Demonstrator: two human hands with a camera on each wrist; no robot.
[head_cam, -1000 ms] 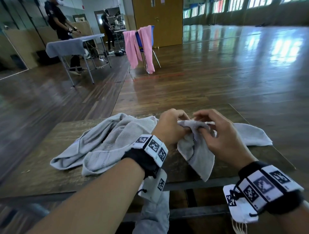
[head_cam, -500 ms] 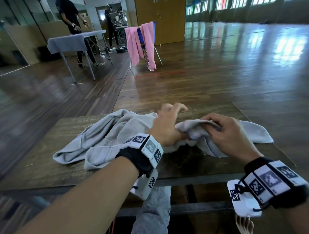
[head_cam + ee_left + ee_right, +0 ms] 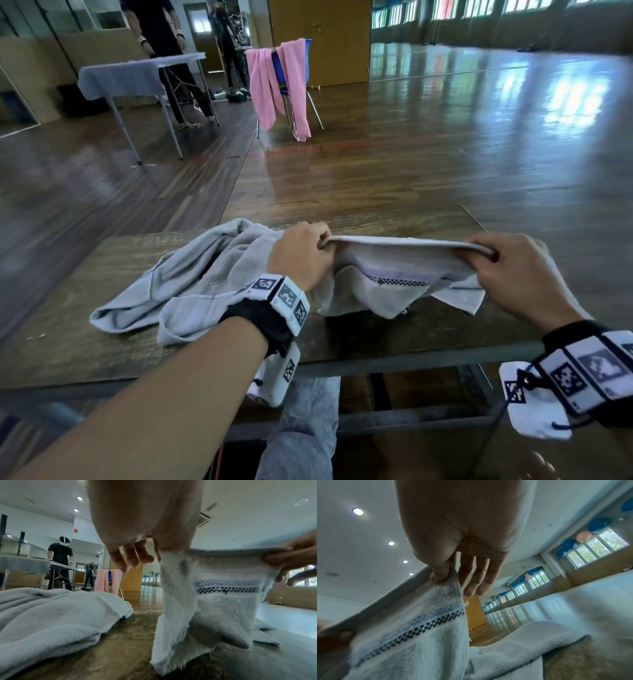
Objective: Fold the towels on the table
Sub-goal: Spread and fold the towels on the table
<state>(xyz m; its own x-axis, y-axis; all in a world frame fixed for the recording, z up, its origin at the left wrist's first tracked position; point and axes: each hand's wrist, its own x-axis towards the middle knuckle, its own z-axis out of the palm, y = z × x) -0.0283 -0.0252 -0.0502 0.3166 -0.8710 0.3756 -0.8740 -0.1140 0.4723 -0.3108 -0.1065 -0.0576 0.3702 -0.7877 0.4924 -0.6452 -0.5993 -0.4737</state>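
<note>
The small white towel (image 3: 400,274) with the checked band hangs over the near middle of the counter (image 3: 85,346), its top hem stretched level between two hands while the lower part sags in loose folds and its bottom edge brushes the wood; it looks light, soft and limp, a terry cloth that will droop wherever it is not held, so the sensible places to take it are the two upper corners, as now, with the hem kept taut to square it before laying it flat. The left hand (image 3: 301,255) at about 9 o'clock of the towel pinches one corner between thumb and forefinger, the other fingers (image 3: 135,555) curled loosely free; the right hand (image 3: 517,270) at 3 o'clock pinches the opposite corner the same way, the remaining fingers (image 3: 477,580) hanging straight behind the cloth. Further out at 9 to 10 o'clock a larger grey towel (image 3: 191,284) lies crumpled on the counter, unfolded, and another pale cloth (image 3: 565,274) lies flat beyond the right hand; my guess is that the job is barely begun
</note>
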